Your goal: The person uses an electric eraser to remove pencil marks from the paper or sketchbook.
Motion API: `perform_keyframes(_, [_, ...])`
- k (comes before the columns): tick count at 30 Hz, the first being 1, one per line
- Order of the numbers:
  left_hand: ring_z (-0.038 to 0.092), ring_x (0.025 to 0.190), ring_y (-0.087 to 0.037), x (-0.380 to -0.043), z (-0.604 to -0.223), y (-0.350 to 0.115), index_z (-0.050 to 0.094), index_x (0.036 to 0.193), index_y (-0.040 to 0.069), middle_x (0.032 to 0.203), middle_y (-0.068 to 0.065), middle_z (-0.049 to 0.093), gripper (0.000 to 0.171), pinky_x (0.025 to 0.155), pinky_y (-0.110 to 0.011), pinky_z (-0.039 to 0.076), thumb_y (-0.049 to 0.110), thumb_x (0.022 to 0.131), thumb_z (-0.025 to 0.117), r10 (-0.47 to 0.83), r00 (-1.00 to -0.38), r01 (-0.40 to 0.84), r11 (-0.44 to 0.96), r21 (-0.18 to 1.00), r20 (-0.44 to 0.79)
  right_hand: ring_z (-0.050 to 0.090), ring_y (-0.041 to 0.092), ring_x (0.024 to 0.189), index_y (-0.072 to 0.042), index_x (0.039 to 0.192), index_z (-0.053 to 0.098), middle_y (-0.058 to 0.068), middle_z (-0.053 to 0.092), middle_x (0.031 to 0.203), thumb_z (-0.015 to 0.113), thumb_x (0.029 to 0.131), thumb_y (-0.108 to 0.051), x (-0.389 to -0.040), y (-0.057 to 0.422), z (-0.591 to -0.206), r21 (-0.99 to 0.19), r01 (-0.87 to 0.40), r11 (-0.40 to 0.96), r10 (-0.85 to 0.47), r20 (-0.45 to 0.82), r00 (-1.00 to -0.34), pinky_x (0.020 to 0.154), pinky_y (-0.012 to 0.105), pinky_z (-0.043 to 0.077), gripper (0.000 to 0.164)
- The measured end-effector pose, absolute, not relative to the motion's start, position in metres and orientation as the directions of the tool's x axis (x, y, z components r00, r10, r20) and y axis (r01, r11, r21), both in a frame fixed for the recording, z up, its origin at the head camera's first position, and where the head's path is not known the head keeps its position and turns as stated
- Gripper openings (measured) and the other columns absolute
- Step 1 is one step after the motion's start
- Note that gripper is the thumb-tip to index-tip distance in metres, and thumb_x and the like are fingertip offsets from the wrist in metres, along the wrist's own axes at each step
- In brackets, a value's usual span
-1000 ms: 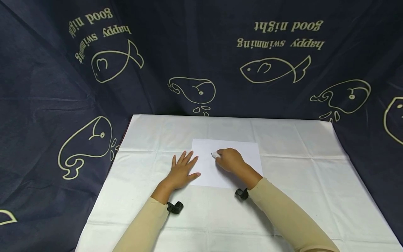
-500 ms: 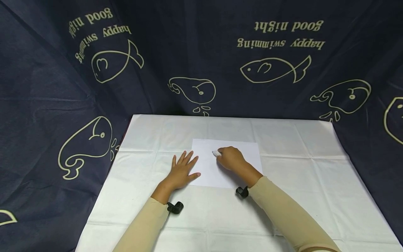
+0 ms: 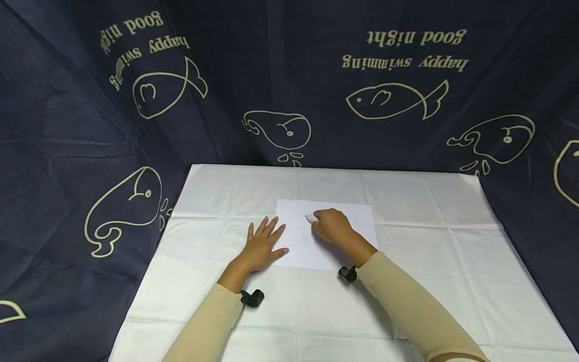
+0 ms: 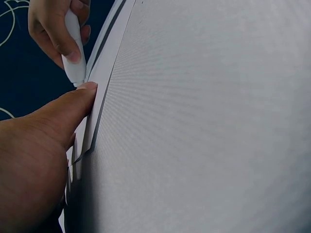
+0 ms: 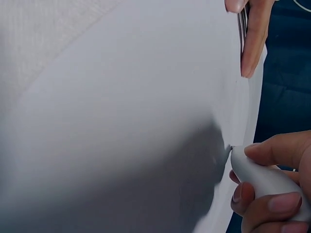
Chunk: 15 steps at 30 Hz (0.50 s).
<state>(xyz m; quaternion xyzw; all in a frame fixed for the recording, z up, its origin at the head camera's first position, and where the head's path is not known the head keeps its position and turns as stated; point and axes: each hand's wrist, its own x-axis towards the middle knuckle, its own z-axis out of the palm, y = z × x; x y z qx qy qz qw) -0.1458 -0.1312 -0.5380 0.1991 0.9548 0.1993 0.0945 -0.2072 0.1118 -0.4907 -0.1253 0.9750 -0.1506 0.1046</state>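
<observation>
A white sheet of paper (image 3: 294,244) lies on the white-covered table. My left hand (image 3: 259,250) rests flat with spread fingers over the sheet's left edge. Above the middle of the sheet, my right hand (image 3: 333,227) grips a thick white pen-shaped tool (image 3: 311,217) with a small dark tip. In the right wrist view, thumb and fingers curl round the tool's smooth white body (image 5: 267,182), and its tip meets the paper or sits just over it. The left wrist view has my left thumb (image 4: 73,107) in front, with the tool's lower end (image 4: 75,68) behind it.
A white cloth with fold creases (image 3: 407,281) covers the table. Behind and left of it hangs a dark blue curtain (image 3: 289,60) printed with fish and whales. Black wrist cameras (image 3: 252,298) sit below both hands.
My right hand and the white tool have shifted slightly toward the far side of the sheet and a little to the right. My left hand and the paper stay in place.
</observation>
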Motion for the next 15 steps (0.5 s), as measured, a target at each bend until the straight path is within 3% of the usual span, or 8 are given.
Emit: perform_keyframes(15, [0.000, 0.160, -0.034, -0.1458, -0.5382, -0.1309, 0.027, 0.162, 0.020, 0.172, -0.007, 0.010, 0.075, 0.122, -0.068, -0.005, 0.055, 0.101, 0.052, 0.420, -0.902, 0.344, 0.839, 0.421, -0.100, 0.063, 0.038, 0.125, -0.007, 0.136, 0.064, 0.018, 0.068, 0.132, 0.055, 0.097, -0.026, -0.2046, 0.1162, -0.4880, -0.334, -0.221, 0.916, -0.296, -0.193, -0.936, 0.106, 0.051, 0.050, 0.045])
